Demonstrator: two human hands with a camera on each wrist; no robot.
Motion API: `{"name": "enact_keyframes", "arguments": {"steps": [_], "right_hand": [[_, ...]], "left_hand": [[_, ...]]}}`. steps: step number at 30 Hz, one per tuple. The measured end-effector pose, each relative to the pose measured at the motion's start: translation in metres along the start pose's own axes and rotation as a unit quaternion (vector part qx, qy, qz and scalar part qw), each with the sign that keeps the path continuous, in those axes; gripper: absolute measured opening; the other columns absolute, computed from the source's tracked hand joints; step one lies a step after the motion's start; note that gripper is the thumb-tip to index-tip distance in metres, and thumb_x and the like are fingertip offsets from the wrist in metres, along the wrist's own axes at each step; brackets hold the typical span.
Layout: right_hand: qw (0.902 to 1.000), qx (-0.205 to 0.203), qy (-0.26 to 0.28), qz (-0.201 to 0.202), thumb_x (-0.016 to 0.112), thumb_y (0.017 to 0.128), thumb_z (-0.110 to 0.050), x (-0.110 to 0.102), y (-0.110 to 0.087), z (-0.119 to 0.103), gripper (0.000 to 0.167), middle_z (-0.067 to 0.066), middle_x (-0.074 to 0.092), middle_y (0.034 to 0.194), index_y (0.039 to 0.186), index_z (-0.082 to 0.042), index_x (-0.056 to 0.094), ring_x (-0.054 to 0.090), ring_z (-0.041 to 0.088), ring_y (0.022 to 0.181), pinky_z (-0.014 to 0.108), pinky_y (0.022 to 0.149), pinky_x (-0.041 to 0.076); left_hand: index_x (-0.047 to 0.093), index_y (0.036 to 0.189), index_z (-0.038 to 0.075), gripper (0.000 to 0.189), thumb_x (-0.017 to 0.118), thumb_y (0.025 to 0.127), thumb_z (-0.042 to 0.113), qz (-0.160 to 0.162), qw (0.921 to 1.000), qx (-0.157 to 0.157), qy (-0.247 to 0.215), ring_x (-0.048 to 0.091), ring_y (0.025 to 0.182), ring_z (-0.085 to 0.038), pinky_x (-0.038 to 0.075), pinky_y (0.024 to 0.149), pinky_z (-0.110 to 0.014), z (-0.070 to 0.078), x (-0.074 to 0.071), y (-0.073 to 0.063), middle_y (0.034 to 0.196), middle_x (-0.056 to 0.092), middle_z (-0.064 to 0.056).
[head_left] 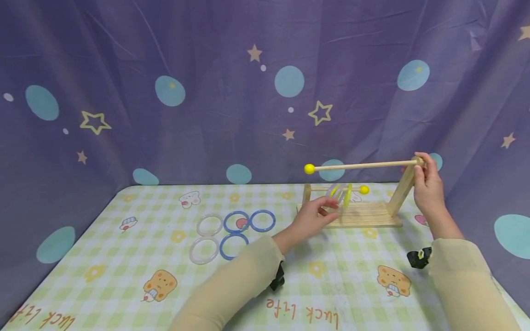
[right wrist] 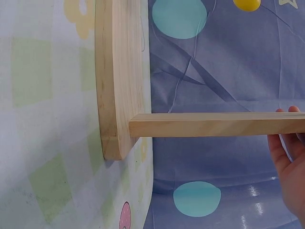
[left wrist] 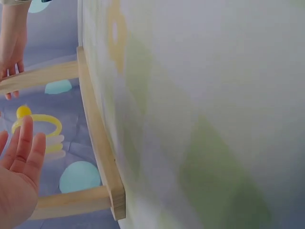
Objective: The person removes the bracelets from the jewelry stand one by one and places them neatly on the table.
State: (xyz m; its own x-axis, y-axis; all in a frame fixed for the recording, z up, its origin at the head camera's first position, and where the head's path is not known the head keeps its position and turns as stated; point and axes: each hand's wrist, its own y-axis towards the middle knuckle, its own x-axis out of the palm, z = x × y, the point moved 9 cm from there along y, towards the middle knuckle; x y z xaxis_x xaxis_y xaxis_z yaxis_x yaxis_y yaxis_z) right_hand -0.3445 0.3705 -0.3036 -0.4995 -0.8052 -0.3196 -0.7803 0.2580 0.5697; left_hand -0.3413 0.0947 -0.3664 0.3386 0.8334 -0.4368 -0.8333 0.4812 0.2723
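Note:
A wooden stand [head_left: 360,214] has two posts of unequal height, each with a rod ending in a yellow ball. My right hand [head_left: 429,186] grips the top of the tall post, thumb in front and fingers behind. Several yellow and pale clear rings [head_left: 348,195] hang on the lower rod; in the left wrist view a yellow ring [left wrist: 47,119] shows by the ball. My left hand [head_left: 312,218] is right at these rings, its fingers fairly straight and partly covering them. The upper rod [head_left: 364,165] bears no rings.
Left of the stand, three blue rings [head_left: 262,210] and two clear rings [head_left: 204,250] lie flat on the checked tablecloth [head_left: 153,230]. A purple curtain [head_left: 207,115] hangs behind the table. Dark wrist straps [head_left: 419,258] show near both sleeves.

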Motion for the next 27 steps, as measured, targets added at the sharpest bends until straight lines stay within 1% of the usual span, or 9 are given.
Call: {"name": "enact_keyframes", "arguments": {"steps": [5,10,16,19,23,27], "right_hand": [[1.0000,-0.004,0.001,0.008,0.035,0.106,-0.018,0.000,0.000,0.000,0.039,-0.022,0.056,0.101,0.145,-0.015,0.037,0.054,-0.012,0.092,0.009,0.075,0.043],[0.9998,-0.013,0.007,0.010,0.035,0.106,-0.018,-0.001,0.000,-0.002,0.039,-0.024,0.056,0.100,0.145,-0.013,0.037,0.055,-0.012,0.091,0.009,0.075,0.043],[0.9999,-0.011,0.005,0.009,0.034,0.106,-0.017,0.000,-0.001,-0.002,0.039,-0.027,0.054,0.098,0.145,-0.013,0.038,0.054,-0.012,0.090,0.009,0.074,0.043],[0.9999,-0.007,0.005,0.009,0.034,0.106,-0.017,0.000,-0.001,0.001,0.039,-0.025,0.056,0.099,0.145,-0.013,0.038,0.054,-0.012,0.090,0.008,0.074,0.043],[0.9999,-0.004,0.006,0.009,0.035,0.106,-0.017,0.000,0.000,0.003,0.039,-0.023,0.057,0.100,0.145,-0.014,0.037,0.055,-0.012,0.090,0.009,0.074,0.043],[0.9999,-0.004,0.007,0.011,0.035,0.106,-0.018,0.000,0.001,0.002,0.039,-0.026,0.055,0.098,0.145,-0.014,0.038,0.055,-0.011,0.090,0.009,0.074,0.043]], "left_hand": [[0.064,0.126,0.007,0.036,0.070,0.092,0.016,0.011,0.9999,-0.005,0.008,0.060,0.077,-0.004,0.049,0.064,-0.018,-0.003,0.005,0.005,0.113,0.069,-0.002],[0.061,0.131,0.009,0.040,0.069,0.092,0.017,0.012,0.9997,-0.019,0.006,0.059,0.076,-0.003,0.049,0.063,-0.017,-0.008,0.010,0.008,0.116,0.068,-0.002],[0.061,0.131,0.010,0.041,0.069,0.092,0.018,0.016,0.9995,-0.026,0.007,0.059,0.075,-0.002,0.048,0.063,-0.016,-0.009,0.019,0.015,0.115,0.069,-0.002],[0.061,0.132,0.012,0.041,0.069,0.092,0.019,0.021,0.9993,-0.030,0.004,0.059,0.075,-0.003,0.048,0.064,-0.017,-0.011,0.024,0.019,0.115,0.068,-0.001],[0.062,0.131,0.015,0.040,0.070,0.092,0.020,0.035,0.9989,-0.031,0.006,0.059,0.075,-0.002,0.049,0.064,-0.017,-0.010,0.029,0.024,0.114,0.069,0.000],[0.065,0.125,0.015,0.035,0.071,0.091,0.016,0.067,0.9974,-0.025,-0.008,0.058,0.070,-0.002,0.049,0.061,-0.016,-0.009,0.034,0.029,0.108,0.070,0.001]]}}
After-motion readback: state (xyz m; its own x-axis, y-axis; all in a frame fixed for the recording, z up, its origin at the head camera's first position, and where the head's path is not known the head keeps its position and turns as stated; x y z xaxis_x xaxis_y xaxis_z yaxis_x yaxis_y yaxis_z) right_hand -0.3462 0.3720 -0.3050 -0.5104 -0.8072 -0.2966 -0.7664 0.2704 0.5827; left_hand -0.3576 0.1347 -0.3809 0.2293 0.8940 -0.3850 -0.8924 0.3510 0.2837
